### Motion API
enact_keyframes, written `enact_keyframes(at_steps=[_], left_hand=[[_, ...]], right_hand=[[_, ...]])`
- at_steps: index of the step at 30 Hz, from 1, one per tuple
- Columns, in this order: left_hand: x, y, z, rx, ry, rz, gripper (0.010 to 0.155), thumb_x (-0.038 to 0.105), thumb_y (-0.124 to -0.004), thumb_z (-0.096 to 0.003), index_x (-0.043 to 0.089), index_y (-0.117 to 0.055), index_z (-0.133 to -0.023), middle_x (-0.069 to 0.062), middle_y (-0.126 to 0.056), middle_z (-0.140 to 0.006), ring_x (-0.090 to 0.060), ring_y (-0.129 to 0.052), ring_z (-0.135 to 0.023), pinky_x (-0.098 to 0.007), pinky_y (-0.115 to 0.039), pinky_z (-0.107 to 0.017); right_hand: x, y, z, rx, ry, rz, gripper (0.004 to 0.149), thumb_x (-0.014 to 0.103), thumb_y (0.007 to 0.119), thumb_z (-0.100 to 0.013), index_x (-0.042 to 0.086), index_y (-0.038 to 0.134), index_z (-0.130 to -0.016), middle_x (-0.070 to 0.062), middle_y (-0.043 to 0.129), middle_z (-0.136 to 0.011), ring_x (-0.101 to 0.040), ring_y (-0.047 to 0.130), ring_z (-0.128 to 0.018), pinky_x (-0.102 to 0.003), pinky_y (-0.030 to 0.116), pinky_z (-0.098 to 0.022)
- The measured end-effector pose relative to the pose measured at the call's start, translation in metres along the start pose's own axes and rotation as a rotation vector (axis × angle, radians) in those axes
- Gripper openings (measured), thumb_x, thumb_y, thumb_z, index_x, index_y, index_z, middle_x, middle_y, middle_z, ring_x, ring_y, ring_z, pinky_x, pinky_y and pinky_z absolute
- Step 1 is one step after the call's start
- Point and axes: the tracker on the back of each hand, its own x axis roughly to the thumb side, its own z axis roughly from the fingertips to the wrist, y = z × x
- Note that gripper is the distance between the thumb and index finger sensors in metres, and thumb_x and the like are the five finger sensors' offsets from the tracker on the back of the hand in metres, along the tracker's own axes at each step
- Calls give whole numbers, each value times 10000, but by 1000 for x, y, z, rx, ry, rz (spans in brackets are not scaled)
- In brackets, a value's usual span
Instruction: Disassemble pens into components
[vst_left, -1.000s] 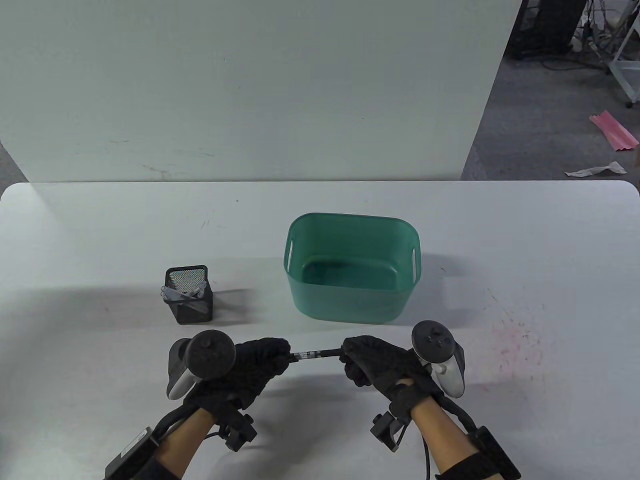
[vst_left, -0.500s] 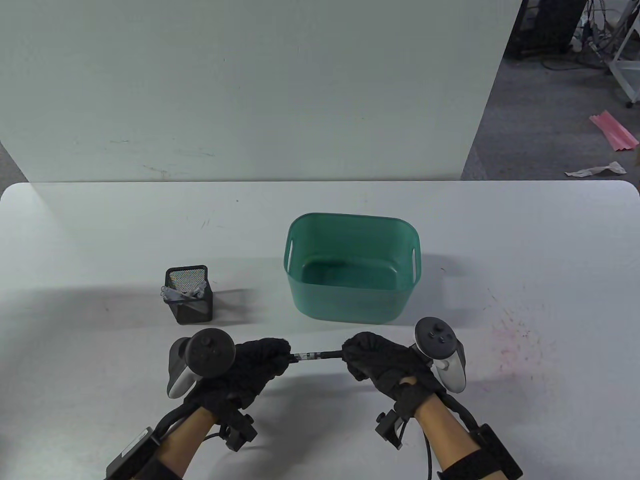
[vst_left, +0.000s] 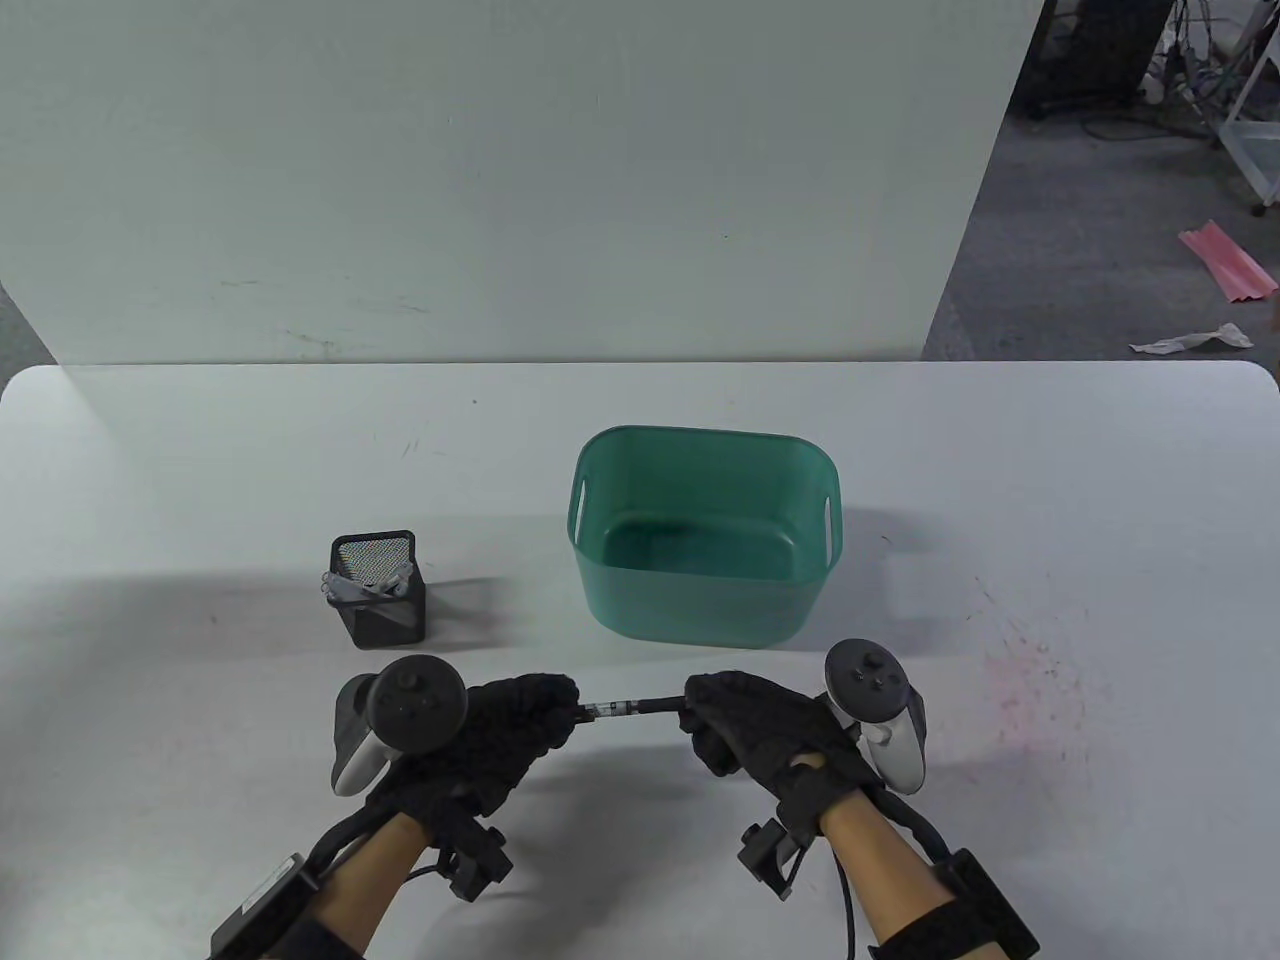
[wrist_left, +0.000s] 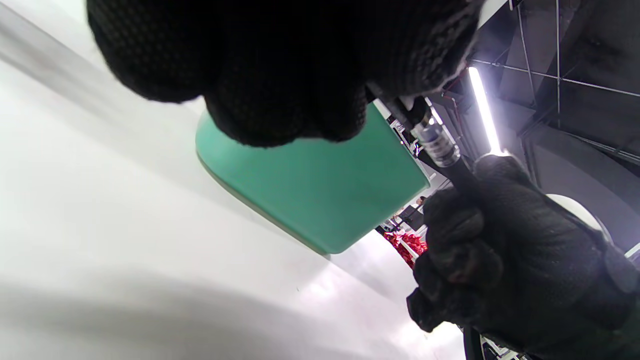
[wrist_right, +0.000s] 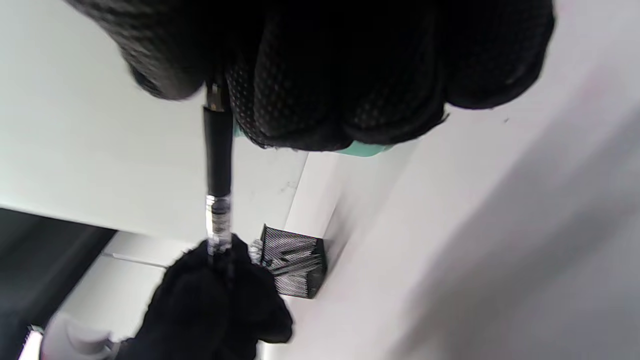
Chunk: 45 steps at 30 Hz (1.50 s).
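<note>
- The left hand (vst_left: 500, 735) and right hand (vst_left: 765, 730) each have fingers curled tight round one end of a single pen (vst_left: 632, 709), held level between them above the table (vst_left: 200, 450).
- Gripping it at both ends looks meant for twisting or pulling the two halves apart; neither hand has room for anything else.
- The pen hangs clear of the table, so nothing drags on it while it is worked, and it spans the short gap between the two fists.
- Only the middle of the pen shows. Next to the left grip it is clear with silvery bands, seemingly a threaded joint or exposed refill; toward the right grip it turns into a black sleeve.
- In the right wrist view the black part runs straight out of the right fist down to the clear section, which disappears into the left fist. Both tips are hidden in the gloves.
- The halves look still joined; whether the joint has loosened I cannot tell.
- Just beyond the grip, slightly to the right-hand side, stands a green bin (vst_left: 610, 590), with nothing visible in it, probably for the parts.
- Beyond the left hand stands a black mesh cup (vst_left: 385, 615) with more pens, handy for the next one.
</note>
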Motion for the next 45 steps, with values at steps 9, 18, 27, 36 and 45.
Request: enact_keyframes(at_steps=[9,18,27,36,45], left_hand=[[-2,-1,-1,-16,9,25,457,442,-794,-522,244,-782,-934,-44,-997,-756,-209,-1062,-561,-498,-892,-493],[-5,-1,-2,-17,13,31,458,446,-790,-523,252,-777,-938,-39,-994,-763,-208,-1060,-569,-498,-888,-499],[-3,-4,-3,-27,14,20,457,445,-786,-526,257,-771,-942,-36,-989,-772,-207,-1057,-578,-496,-887,-504],[-5,-1,-3,-19,18,42,457,441,-794,-523,254,-773,-940,-40,-990,-771,-209,-1058,-575,-497,-888,-502],[-7,-2,-3,-14,20,41,457,443,-789,-525,259,-769,-943,-36,-985,-778,-208,-1054,-585,-497,-885,-509]], right_hand=[[8,-3,2,61,-49,83,425,351,779,-584,127,710,-939,-122,826,-775,-338,841,-700,-608,695,-600],[2,0,5,20,54,57,624,583,643,-615,90,662,-998,-135,847,-785,-364,861,-677,-591,736,-538],[12,0,4,38,29,100,427,448,720,-600,97,793,-832,-69,899,-571,-293,919,-513,-558,781,-487],[13,0,4,41,-78,123,426,338,771,-577,106,700,-928,-98,857,-724,-323,880,-664,-598,715,-586],[2,3,2,73,45,81,538,555,630,-630,99,811,-852,-88,930,-599,-310,932,-525,-563,779,-483]])
